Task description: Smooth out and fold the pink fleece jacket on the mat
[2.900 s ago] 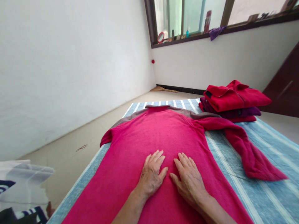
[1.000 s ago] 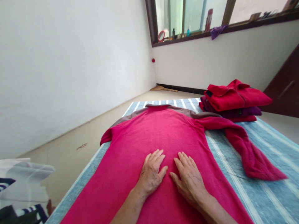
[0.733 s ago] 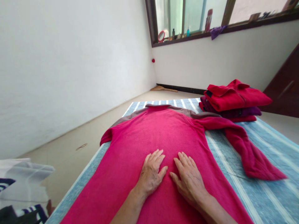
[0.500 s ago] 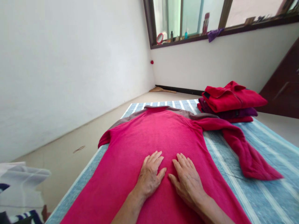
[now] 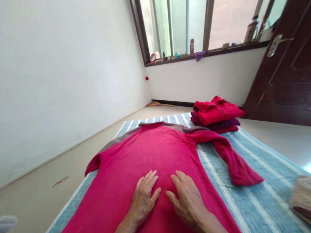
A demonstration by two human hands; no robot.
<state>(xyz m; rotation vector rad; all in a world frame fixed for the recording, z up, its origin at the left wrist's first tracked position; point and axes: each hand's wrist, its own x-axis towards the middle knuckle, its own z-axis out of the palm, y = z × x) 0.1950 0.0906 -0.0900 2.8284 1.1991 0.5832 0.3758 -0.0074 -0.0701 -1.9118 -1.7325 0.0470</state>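
A bright pink fleece jacket (image 5: 116,181) with grey shoulders lies spread out over the blue-and-white striped bed cover (image 5: 245,161). My left hand (image 5: 143,197) rests palm down on the middle of it, fingers stretched out. Beside it, my right hand (image 5: 187,194) also lies flat on the fabric, with a small gap between the two. One sleeve (image 5: 230,155) reaches out to the right across the stripes. The other drops over the left edge, its end out of sight.
Folded red and purple clothes (image 5: 216,113) are stacked at the far right corner. A beige knitted item (image 5: 302,199) sits at the right edge. A broom (image 5: 157,104) lies on the floor by the wall. Beyond are a dark red door (image 5: 284,81) and a window sill with bottles.
The view has turned to the right and up, bringing in more of the door and the beige item. My hands stay flat on the jacket, slightly farther apart.
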